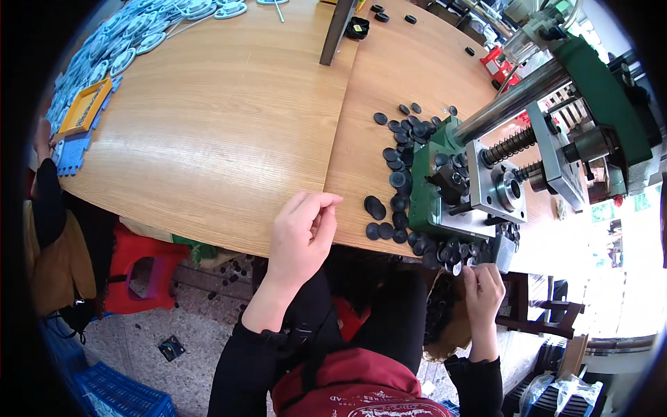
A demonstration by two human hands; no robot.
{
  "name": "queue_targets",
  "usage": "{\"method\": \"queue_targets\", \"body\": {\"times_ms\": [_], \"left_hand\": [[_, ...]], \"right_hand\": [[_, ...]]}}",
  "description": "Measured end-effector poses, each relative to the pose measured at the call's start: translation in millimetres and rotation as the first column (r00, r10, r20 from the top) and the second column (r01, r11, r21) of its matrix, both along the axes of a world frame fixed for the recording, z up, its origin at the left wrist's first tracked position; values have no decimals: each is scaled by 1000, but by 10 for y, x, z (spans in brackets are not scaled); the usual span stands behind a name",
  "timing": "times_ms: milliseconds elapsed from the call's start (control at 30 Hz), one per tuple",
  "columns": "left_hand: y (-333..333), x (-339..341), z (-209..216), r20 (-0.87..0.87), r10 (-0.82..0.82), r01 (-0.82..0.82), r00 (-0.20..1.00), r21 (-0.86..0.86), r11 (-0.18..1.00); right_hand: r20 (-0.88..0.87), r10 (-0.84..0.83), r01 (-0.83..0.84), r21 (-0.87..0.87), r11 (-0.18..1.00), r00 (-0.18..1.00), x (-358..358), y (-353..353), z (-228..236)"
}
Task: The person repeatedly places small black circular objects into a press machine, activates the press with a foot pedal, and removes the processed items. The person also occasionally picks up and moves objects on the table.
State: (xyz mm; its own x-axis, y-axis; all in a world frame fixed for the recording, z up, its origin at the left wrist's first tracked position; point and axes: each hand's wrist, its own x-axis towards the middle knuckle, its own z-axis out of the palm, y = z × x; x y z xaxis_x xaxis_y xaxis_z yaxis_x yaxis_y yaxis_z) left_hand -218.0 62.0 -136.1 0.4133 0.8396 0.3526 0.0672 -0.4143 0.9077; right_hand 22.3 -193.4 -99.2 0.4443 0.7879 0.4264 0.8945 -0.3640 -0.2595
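My left hand [300, 240] hovers at the table's near edge, thumb and fingers drawn together in a pinch; whatever may be in it is hidden. Just right of it lie several flat black discs [372, 206]. My right hand [483, 295] is low at the table edge below a green press [425, 198], its fingers closed, and what they hold is too small to make out. Close to its fingertips are a pale shiny disc [456, 269] and a grey block [501, 254]. A steel die plate [495, 182] with a round socket sits on the press.
Black discs [396, 167] lie heaped along the left of the press. Light blue plastic parts [97, 52] pile up far left, beside a yellow tray [68, 125]. A metal post [337, 35] rises at the back. Another person's arm [47, 201] is at the left, above a red stool [125, 267].
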Motion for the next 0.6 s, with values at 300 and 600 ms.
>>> {"method": "queue_targets", "body": {"times_ms": [300,600], "left_hand": [[-3,-61,44,-84,-37,43,996,72,996],[-26,-52,99,-97,-23,27,995,40,999]], "right_hand": [[-121,111,-123,-92,988,986,-160,150,57],[-219,454,-504,-347,791,864,-169,366,691]]}}
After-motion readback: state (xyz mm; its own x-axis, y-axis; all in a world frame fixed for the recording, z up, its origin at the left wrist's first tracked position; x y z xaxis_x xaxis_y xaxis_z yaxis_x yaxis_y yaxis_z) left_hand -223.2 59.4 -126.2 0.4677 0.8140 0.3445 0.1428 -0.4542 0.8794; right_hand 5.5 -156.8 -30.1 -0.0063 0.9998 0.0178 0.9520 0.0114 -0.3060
